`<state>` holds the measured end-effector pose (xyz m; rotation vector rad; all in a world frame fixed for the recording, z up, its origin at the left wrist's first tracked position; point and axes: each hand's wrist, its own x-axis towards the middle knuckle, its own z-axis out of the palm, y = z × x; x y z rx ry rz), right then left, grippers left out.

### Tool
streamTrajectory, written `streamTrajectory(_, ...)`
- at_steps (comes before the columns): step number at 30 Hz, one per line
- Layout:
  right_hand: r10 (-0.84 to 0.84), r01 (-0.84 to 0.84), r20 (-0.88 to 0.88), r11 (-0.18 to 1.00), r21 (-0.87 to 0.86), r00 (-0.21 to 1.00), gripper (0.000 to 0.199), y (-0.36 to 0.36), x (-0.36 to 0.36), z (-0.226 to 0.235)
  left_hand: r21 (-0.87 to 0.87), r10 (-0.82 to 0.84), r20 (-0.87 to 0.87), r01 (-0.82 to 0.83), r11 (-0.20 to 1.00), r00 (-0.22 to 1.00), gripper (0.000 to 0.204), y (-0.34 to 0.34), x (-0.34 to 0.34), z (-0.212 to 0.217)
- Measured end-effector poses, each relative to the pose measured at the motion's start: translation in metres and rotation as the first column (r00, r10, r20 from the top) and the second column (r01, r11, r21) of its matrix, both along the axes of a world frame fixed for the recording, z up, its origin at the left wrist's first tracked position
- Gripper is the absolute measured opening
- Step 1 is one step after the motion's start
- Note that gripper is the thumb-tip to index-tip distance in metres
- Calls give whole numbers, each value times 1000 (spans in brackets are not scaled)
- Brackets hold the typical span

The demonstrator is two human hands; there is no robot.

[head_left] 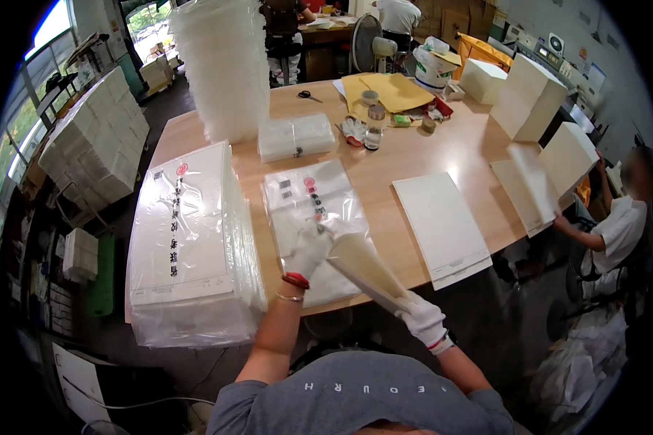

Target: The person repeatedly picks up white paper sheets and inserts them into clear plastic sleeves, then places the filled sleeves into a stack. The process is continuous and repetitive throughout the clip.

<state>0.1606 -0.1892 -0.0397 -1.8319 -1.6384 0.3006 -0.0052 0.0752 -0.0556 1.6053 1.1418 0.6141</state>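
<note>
While the cream sheet stack (366, 268) angles from the near edge of the surface (413, 152) up toward 11 o'clock, its leading corner sits at the mouth of the clear plastic sleeve (313, 217) lying flat before the person. The right hand (422, 319), gloved white, has its grip closed on the trailing end of the stack; the left hand (310, 250), also gloved, pinches the sleeve's opening where the stack's corner meets it.

To do this well, I judge the left grip should keep the upper film lifted clear so the corner does not catch, and the right should push along the stack's own line, low and flat, rather than bending it.

At 9 o'clock a tall pile of filled sleeves (192, 246) sits just beside the work. At 3 o'clock a flat white stack (442, 225) lies apart. At 12 o'clock rest a bundle of empty sleeves (296, 136), a small jar (375, 127) and scissors (310, 95). A seated co-worker (617, 225) handles white sheets at the far right.
</note>
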Motion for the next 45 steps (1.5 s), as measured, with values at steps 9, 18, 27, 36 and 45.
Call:
streamTrajectory(9,-387,398,107,835,-380,916,46,97,7,-8,655,-256,-128,276,703,958,50,-66,62,-46)
streamTrajectory(18,-316,322,118,737,-595,942,52,216,72,-132,894,465,-445,406,187,765,44,8,-15,-134)
streamTrajectory(27,161,-84,239,949,-302,957,64,129,55,-112,359,258,176,-306,882,950,39,-53,-57,-97)
streamTrajectory(36,379,-374,-40,883,-283,925,51,-73,-4,-99,83,-162,-96,170,982,982,9,-219,-153,-114)
streamTrajectory(45,-15,-72,-187,890,-451,982,41,-70,-6,-17,-45,73,-7,-73,996,997,5,-208,-146,-65)
